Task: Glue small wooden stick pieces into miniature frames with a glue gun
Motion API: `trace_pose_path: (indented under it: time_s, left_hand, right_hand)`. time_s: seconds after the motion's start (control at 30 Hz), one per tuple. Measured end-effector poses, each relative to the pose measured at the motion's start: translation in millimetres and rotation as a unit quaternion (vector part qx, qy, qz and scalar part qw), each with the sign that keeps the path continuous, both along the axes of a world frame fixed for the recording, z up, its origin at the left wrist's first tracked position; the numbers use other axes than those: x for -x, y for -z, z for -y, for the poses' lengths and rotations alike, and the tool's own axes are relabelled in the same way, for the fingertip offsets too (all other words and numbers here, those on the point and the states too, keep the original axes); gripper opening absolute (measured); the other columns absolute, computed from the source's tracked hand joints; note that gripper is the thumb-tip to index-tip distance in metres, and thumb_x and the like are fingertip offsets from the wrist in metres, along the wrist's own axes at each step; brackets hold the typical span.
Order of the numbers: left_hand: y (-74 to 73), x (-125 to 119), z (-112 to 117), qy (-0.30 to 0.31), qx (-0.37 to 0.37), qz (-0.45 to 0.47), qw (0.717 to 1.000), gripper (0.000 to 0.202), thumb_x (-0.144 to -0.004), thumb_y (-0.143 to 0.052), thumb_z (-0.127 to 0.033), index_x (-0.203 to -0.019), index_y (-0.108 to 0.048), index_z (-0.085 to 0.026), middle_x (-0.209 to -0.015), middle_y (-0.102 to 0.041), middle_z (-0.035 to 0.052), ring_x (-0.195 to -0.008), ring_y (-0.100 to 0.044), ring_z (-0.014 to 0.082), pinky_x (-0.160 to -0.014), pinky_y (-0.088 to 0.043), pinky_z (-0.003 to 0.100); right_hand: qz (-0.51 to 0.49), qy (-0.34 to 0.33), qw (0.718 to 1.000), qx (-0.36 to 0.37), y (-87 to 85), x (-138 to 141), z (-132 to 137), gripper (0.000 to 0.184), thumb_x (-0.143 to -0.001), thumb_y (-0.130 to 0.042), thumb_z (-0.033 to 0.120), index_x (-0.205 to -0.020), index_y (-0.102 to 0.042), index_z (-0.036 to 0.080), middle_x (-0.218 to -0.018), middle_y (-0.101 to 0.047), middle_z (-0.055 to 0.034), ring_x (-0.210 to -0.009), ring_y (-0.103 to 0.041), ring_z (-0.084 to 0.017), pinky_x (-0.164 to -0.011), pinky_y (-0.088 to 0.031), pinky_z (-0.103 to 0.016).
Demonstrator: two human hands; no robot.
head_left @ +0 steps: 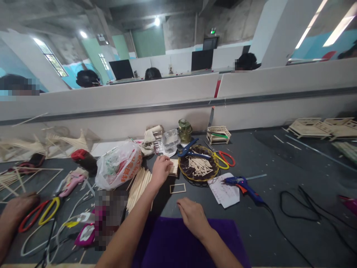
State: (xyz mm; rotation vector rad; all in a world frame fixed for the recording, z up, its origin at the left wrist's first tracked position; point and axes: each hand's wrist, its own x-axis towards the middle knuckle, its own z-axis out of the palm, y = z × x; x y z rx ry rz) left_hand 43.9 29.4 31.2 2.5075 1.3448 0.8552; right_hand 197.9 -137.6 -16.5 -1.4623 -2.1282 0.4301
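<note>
Rectangular stick frame: pale wood, thin sides, open centre, lying on the dark surface. Long axis runs nearly 9 to 3 o'clock, right end canted slightly toward 2. Right hand, at its 5 o'clock: loosely curled, grip cannot be told. Left hand, at 11: fingers at the small stick stack at 12, grip cannot be told. Yellow-rimmed basket at 1, containing short sticks.

Pretty dim in there, your hot spots being 2 glaring ceiling lamps, a window and light strips. Your tabletop looks dark with soft shadows, stretched and smeary toward its right edge, pixelated near its left corner.
</note>
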Motion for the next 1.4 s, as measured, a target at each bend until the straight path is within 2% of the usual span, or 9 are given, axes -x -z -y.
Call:
trace_pose_path:
  time_s: [0.2,0.4,0.53,0.7,0.83,0.93,1.03,1.23,1.4]
  left_hand:
    - [-4.3,-4.8,0.8,0.02,-0.001,-0.045,0.999,0.023,-0.082,-0.054,-0.012,-0.09,-0.072,-0.023,-0.105,-0.063,0.0083,-0.097,-0.049,0.0234,-0.085,-0.041,0.039]
    - [-9.1,1.3,2.2,0.003,-0.003,0.023,1.0,0.022,-0.083,-0.053,-0.014,-0.089,-0.072,-0.024,-0.102,-0.064,0.0078,-0.096,-0.052,0.0233,-0.085,-0.043,0.038]
    - [-15.5,11.2,13.3,-0.067,-0.028,0.127,0.989,0.026,-0.086,-0.048,-0.015,-0.102,-0.068,-0.023,-0.098,-0.065,0.0069,-0.094,-0.053,0.023,-0.085,-0.042,0.037]
    - [-20.4,14.2,46.0,-0.164,0.014,0.357,0.919,0.023,-0.092,-0.044,-0.029,-0.102,-0.063,-0.021,-0.073,-0.056,0.0007,-0.067,-0.052,0.0148,-0.066,-0.042,0.026]
    - [-16.0,2.1,71.6,-0.179,0.085,0.525,0.828,0.021,-0.087,-0.055,-0.038,-0.098,-0.059,-0.021,-0.06,-0.045,-0.0061,-0.045,-0.036,0.0079,-0.046,-0.03,0.02]
    - [-12.3,-11.8,82.3,-0.172,0.099,0.56,0.805,0.026,-0.086,-0.059,-0.035,-0.108,-0.055,-0.022,-0.06,-0.047,-0.0062,-0.05,-0.044,0.0089,-0.053,-0.037,0.019]
    - [-10.4,-25.5,85.6,-0.149,0.094,0.585,0.792,0.042,-0.082,-0.065,-0.032,-0.121,-0.05,-0.024,-0.085,-0.059,0.0007,-0.075,-0.056,0.0128,-0.074,-0.044,0.023]
    - [1.3,-37.8,86.5,-0.173,0.065,0.528,0.829,0.046,-0.082,-0.064,-0.033,-0.124,-0.051,-0.024,-0.116,-0.054,0.0084,-0.097,-0.055,0.0194,-0.092,-0.041,0.031]
    - [13.2,-32.4,89.0,-0.146,0.025,0.429,0.891,0.038,-0.082,-0.063,-0.032,-0.118,-0.056,-0.023,-0.118,-0.055,0.0112,-0.115,-0.047,0.0264,-0.105,-0.03,0.043]
  right_hand:
    - [-0.002,0.004,1.0,-0.005,-1.3,0.9,0.3,0.022,-0.094,-0.04,0.016,-0.101,-0.06,0.023,-0.088,-0.066,-0.0027,-0.079,-0.064,-0.017,-0.067,-0.041,-0.026]
    - [-0.038,0.002,0.999,-0.015,4.3,-0.4,-0.7,0.023,-0.095,-0.039,0.018,-0.101,-0.061,0.023,-0.088,-0.067,-0.0026,-0.08,-0.065,-0.016,-0.069,-0.041,-0.026]
    - [-0.081,0.063,0.994,-0.033,2.4,-5.0,-2.3,0.023,-0.097,-0.04,0.025,-0.092,-0.063,0.022,-0.081,-0.068,-0.001,-0.073,-0.065,-0.014,-0.066,-0.038,-0.024]
    - [-0.07,0.183,0.98,-0.021,-8.4,-19.0,-10.1,0.031,-0.091,-0.05,0.037,-0.066,-0.056,0.021,-0.053,-0.053,0.0035,-0.048,-0.052,-0.011,-0.052,-0.03,-0.024]
    - [-0.067,0.148,0.986,-0.044,-10.4,-23.4,-19.8,0.015,-0.091,-0.049,0.026,-0.089,-0.063,0.02,-0.072,-0.06,-0.0002,-0.063,-0.058,-0.013,-0.058,-0.039,-0.023]
    - [0.003,0.097,0.993,-0.064,-8.0,-17.6,-26.1,0.023,-0.09,-0.047,0.018,-0.106,-0.063,0.022,-0.09,-0.062,-0.0056,-0.079,-0.06,-0.016,-0.067,-0.044,-0.025]
    - [0.103,0.095,0.989,-0.056,-5.6,-7.8,-29.9,0.02,-0.087,-0.051,0.013,-0.094,-0.067,0.023,-0.085,-0.061,-0.0068,-0.079,-0.058,-0.019,-0.062,-0.042,-0.027]
    - [0.063,0.073,0.994,-0.042,-13.7,-10.1,-28.9,0.016,-0.091,-0.051,0.021,-0.088,-0.066,0.023,-0.082,-0.062,-0.0048,-0.081,-0.059,-0.019,-0.068,-0.043,-0.027]
    - [-0.009,0.168,0.98,-0.104,-38.0,-56.9,-40.6,0.021,-0.094,-0.046,0.028,-0.096,-0.066,0.021,-0.089,-0.065,-0.0056,-0.085,-0.06,-0.019,-0.077,-0.044,-0.03]
